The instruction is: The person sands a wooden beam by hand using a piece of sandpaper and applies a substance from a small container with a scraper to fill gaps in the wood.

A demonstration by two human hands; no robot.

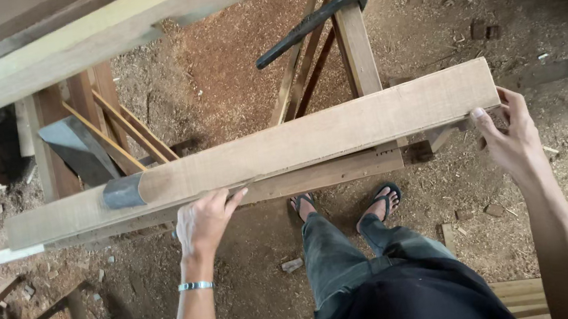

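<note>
I see my left hand (205, 222) resting flat, fingers loosely spread, on the near edge of the long plank (254, 158), which lies across the sawhorse (355, 44). My right hand (509, 137) curls around the plank's right end, thumb on top. I judge an even grip at both points keeps it level. A hammer (312, 20) sits on the sawhorse's far end.

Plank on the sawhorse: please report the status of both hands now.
Left hand on near edge of plank, fingers flat. Right hand grips plank's right end. Hammer lies behind, clear of plank.
</note>
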